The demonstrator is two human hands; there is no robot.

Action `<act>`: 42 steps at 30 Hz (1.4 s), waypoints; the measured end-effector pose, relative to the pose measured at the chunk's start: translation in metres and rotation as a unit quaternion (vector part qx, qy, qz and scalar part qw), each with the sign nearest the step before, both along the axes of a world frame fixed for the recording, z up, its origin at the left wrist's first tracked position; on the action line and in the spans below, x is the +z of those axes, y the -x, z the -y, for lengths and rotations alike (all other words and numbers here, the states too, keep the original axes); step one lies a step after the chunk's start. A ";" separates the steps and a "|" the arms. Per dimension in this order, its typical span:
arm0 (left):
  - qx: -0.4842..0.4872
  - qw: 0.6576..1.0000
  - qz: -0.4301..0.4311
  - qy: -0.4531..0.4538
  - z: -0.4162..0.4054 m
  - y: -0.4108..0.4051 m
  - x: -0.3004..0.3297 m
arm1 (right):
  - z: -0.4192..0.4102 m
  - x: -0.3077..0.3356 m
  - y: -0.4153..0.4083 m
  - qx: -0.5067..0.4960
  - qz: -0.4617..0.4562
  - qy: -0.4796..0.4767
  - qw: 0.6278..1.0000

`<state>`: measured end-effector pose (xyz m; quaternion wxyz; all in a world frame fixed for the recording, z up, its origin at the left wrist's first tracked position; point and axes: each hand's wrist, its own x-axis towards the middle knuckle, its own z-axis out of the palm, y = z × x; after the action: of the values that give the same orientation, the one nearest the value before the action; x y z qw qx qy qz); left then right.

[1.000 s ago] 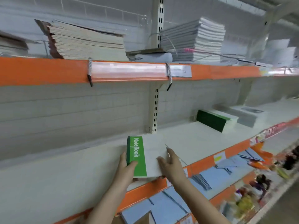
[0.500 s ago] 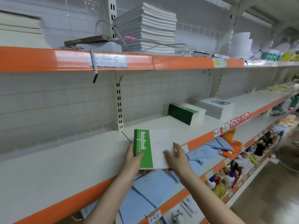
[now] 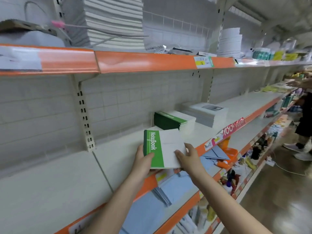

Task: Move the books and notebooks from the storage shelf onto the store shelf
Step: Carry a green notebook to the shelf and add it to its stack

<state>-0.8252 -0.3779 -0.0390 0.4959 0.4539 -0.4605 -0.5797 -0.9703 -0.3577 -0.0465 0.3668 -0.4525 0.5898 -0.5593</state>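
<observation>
Gripping a green-and-white notebook [image 3: 163, 147] by both sides, the left hand [image 3: 143, 160] and right hand [image 3: 190, 157] hold it over the shelf [image 3: 55, 188] front edge, near a green notebook stack [image 3: 173, 121] farther right.

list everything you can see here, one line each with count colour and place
notebook stack in hands: one stack, green and white, above the middle shelf's front edge
dark green notebook stack: one, dark green and white, middle shelf behind the held stack
grey book stack: one, grey-white, middle shelf right of the green stack
white paper stacks: two plain to see, white, top shelf
blue envelopes: several, light blue, lower shelf
shelf edges: orange, running along each level
another person: one, dark clothes, far right aisle
left hand: grips the stack's green spine side
right hand: holds the stack's white side
</observation>
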 end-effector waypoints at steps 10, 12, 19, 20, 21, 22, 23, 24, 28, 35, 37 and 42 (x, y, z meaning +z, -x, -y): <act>-0.014 0.999 0.004 0.038 0.112 0.111 0.022 | 0.098 0.032 0.110 -0.039 -0.024 0.009 0.999; -0.027 0.999 0.002 0.042 0.126 0.135 0.022 | 0.108 0.035 0.133 -0.050 -0.030 0.009 0.998; -0.058 0.998 0.020 0.014 0.157 0.200 0.009 | 0.126 0.026 0.197 -0.082 -0.021 0.000 0.996; -0.056 0.998 0.022 0.016 0.160 0.207 0.010 | 0.130 0.026 0.205 -0.082 -0.021 -0.001 0.996; -0.052 0.998 0.024 0.019 0.163 0.215 0.011 | 0.134 0.026 0.211 -0.080 -0.024 -0.001 0.996; -0.045 0.998 0.024 0.022 0.168 0.224 0.012 | 0.140 0.026 0.220 -0.076 -0.026 0.002 0.997; -0.036 0.999 0.023 0.025 0.173 0.229 0.013 | 0.145 0.026 0.226 -0.071 -0.022 0.006 0.997; -0.029 0.999 0.019 0.026 0.178 0.235 0.013 | 0.152 0.026 0.232 -0.064 -0.016 0.009 0.998; 0.001 1.000 -0.001 0.031 0.195 0.267 0.015 | 0.187 0.028 0.266 -0.031 -0.009 0.012 0.999; 0.102 0.994 0.007 0.049 0.236 0.337 0.030 | 0.260 0.042 0.337 0.052 -0.023 0.018 0.998; 0.128 0.990 0.010 0.058 0.248 0.358 0.033 | 0.279 0.047 0.357 0.076 -0.026 0.022 0.997; 0.193 0.979 -0.014 0.062 0.275 0.406 0.031 | 0.319 0.051 0.403 0.143 -0.006 0.037 0.989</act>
<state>-1.2313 -0.6525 -0.0078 0.6323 0.4945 -0.3924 -0.4491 -1.3734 -0.6770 0.0045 0.4224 -0.5485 0.5006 -0.5197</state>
